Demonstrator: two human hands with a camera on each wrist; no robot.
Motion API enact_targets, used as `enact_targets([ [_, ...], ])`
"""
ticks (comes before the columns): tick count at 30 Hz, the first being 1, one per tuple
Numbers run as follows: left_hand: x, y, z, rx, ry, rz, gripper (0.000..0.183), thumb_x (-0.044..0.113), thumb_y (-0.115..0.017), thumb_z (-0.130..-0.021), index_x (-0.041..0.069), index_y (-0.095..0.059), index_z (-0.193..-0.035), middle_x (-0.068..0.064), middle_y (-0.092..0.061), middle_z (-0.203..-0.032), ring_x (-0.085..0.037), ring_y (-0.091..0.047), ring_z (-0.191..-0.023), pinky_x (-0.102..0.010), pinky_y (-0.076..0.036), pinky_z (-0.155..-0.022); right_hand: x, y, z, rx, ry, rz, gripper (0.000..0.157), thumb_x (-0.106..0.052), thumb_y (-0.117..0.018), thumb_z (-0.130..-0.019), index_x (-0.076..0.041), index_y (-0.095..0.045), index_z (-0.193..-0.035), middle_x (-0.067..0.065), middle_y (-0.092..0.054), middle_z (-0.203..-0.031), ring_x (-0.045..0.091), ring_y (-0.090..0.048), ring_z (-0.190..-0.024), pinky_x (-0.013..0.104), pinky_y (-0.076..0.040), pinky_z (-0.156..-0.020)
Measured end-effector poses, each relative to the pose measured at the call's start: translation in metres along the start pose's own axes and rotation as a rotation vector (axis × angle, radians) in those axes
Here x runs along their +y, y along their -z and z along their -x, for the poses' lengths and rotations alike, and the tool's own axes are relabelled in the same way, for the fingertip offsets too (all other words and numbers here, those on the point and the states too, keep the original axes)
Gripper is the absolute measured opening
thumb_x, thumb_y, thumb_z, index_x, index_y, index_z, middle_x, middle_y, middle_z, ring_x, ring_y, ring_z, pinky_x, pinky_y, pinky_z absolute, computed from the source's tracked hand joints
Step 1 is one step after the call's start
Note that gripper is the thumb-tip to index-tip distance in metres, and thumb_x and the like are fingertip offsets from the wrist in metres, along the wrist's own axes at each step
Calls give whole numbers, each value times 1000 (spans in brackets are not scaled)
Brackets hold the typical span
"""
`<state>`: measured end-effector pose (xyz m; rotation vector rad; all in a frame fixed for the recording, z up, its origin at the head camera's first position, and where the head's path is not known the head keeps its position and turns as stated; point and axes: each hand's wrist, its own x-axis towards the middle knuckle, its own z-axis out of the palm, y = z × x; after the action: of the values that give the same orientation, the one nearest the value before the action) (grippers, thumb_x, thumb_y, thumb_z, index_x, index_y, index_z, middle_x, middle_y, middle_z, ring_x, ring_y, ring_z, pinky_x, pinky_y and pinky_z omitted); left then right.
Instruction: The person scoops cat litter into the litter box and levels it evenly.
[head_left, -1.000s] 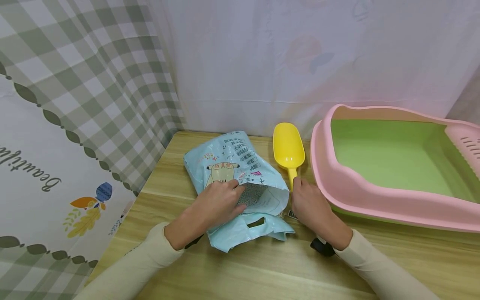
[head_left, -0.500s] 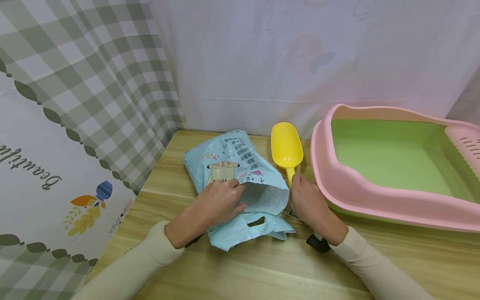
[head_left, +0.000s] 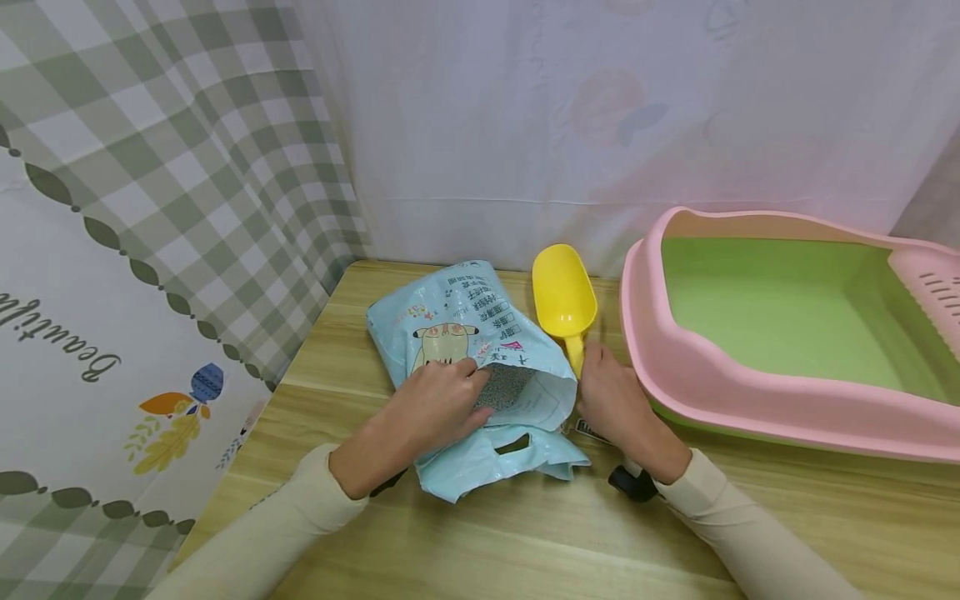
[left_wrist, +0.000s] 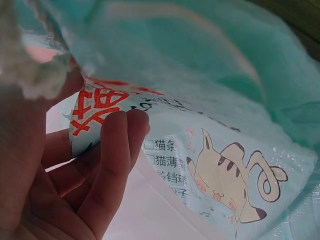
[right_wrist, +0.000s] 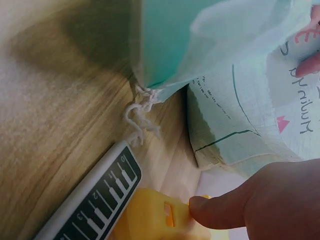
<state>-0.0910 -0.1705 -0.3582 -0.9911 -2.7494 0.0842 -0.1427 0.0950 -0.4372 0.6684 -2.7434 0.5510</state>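
A light-blue bag of cat litter (head_left: 461, 312) lies on the table with its torn mouth toward me, and grey granules (head_left: 506, 387) show inside. My left hand (head_left: 435, 408) grips the upper edge of that mouth; in the left wrist view its curled fingers (left_wrist: 115, 155) meet the printed film. To the bag's right, a yellow scoop (head_left: 564, 292) lies with its bowl pointing away. My right hand (head_left: 617, 402) holds its handle, and the right wrist view shows the thumb (right_wrist: 220, 207) against the slotted yellow end (right_wrist: 150, 215). The scoop's bowl looks empty.
A pink-rimmed green litter box (head_left: 780, 396) stands at the right. A white strip with a dark marked scale (right_wrist: 105, 195) lies beside the scoop handle. The bag's torn-off handle flap (head_left: 480, 467) spreads toward me. A white curtain (head_left: 465, 150) hangs behind.
The scoop has slid a little to the left, toward the bag, with my right hand moving along slightly. My left hand and the bag stay in place.
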Motion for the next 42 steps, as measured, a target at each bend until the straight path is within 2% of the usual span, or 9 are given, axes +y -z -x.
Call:
enact_targets([
  [6,0,-1,0,7,3,2,38,35,-91,-92,2,-78,-107,-10,-73,-93,-28,-72,-71,-41,-64,-65,3,2,-5,-84,-62,-60,30,9,-71,-81,9,-52,-103,19,-54,-81,41,-63,-71,59,-54,-60],
  [13,0,-2,0,12,13,27,37,33,-91,-92,1,-78,-107,-10,-72,-92,-28,-72,-71,-41,-64,-65,5,2,-8,-213,-131,-138,28,2,-72,-89,10,-56,-111,19,-60,-87,42,-67,-80,60,-59,-69],
  [20,0,-2,-1,14,10,31,38,33,-91,-92,1,-78,-106,-11,-73,-93,-28,-73,-70,-41,-65,-65,8,0,-10,-239,-140,-201,36,-6,-72,-95,12,-59,-122,22,-68,-96,45,-71,-89,63,-59,-73],
  [27,1,-3,-1,8,29,41,39,33,-91,-92,1,-79,-111,-12,-74,-97,-29,-74,-72,-42,-65,-65,9,1,-11,-277,-188,-275,28,1,-59,-102,11,-58,-128,15,-63,-90,32,-64,-78,51,-56,-65],
  [31,1,-2,-1,4,34,36,40,33,-91,-92,1,-79,-112,-12,-75,-98,-30,-75,-73,-43,-65,-66,10,1,-11,-296,-210,-305,31,2,-58,-104,12,-56,-132,14,-61,-90,30,-62,-76,46,-55,-63],
  [35,1,-2,-1,6,33,31,40,34,-92,-91,1,-79,-111,-11,-75,-97,-29,-75,-73,-42,-65,-66,11,1,-10,-303,-235,-335,36,2,-58,-104,14,-53,-138,17,-63,-94,31,-63,-78,45,-57,-65],
  [42,2,-3,-1,11,34,25,39,35,-92,-91,2,-79,-108,-11,-75,-95,-28,-75,-72,-41,-65,-65,10,2,-9,-292,-273,-369,43,0,-60,-106,10,-53,-148,21,-71,-107,32,-68,-87,48,-61,-74],
])
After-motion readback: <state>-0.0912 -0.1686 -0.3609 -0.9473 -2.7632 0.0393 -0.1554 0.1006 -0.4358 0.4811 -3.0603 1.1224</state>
